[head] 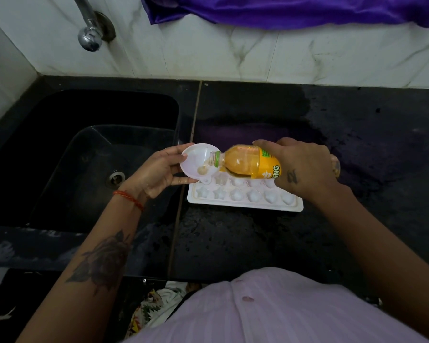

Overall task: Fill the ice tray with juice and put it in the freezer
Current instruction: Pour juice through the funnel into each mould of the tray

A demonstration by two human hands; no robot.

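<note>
Plastic ice tray [243, 203] lay on the black worktop [233, 243], light, probably flexible; right hand [305, 169] gripped the tilted juice bottle [248, 162], left hand [156, 173] pinched a funnel-like dish [196, 157].

A: What does the person wear on the torso?
B: A pale lilac shirt [282, 310] with a front placket and small matching buttons [247, 298], visible at the bottom centre of the frame. Both forearms are bare.

A: Any items on the wrists?
B: A red-orange thread bracelet [129, 198] circles the wrist below the left hand [156, 173], left of centre.

A: Markings?
B: The left forearm carries a large dark rose tattoo [104, 263] with leaves, lower left of the frame. The back of the right hand [305, 167] bears a small dark tattoo [292, 176] near the thumb base; its design is too small to read.
</note>
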